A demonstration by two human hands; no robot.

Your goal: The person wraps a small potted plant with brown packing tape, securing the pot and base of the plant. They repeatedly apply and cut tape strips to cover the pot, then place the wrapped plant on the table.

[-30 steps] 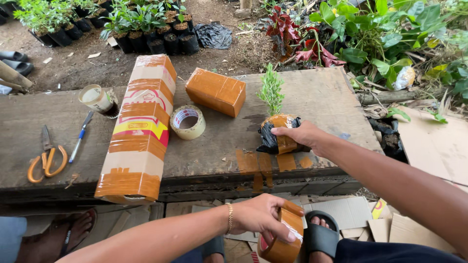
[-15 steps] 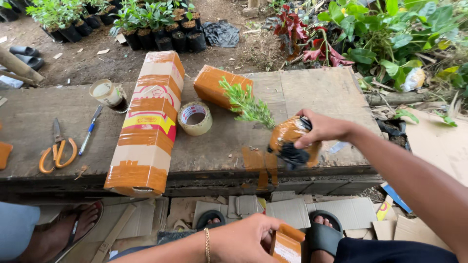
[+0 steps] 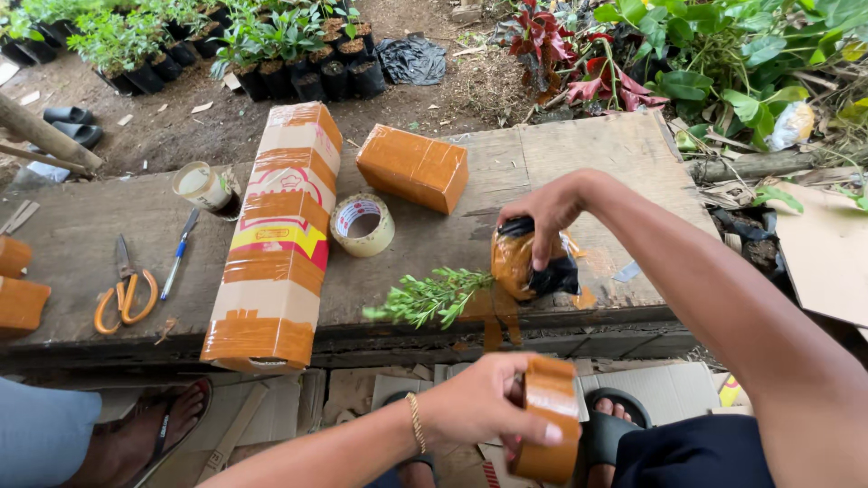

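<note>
The right hand (image 3: 550, 210) is clamping a small seedling (image 3: 429, 298) by its black nursery bag, half wrapped in brown tape (image 3: 517, 262), tipped on its side at the wooden bench's (image 3: 588, 149) near edge with the leaves pointing left, while the left hand (image 3: 479, 407) is closing around a brown tape roll (image 3: 547, 425) below that edge. The strip running between roll and bag is looking liable to twist or stick to itself, and the sideways tilt could be spilling soil or bending the stem. On the bench are lying one long taped carton (image 3: 276, 239), one small taped box (image 3: 413, 167), one clear tape roll (image 3: 362, 224), one pair of scissors (image 3: 122, 291), one pen (image 3: 181, 248) and one cup (image 3: 203, 188).
</note>
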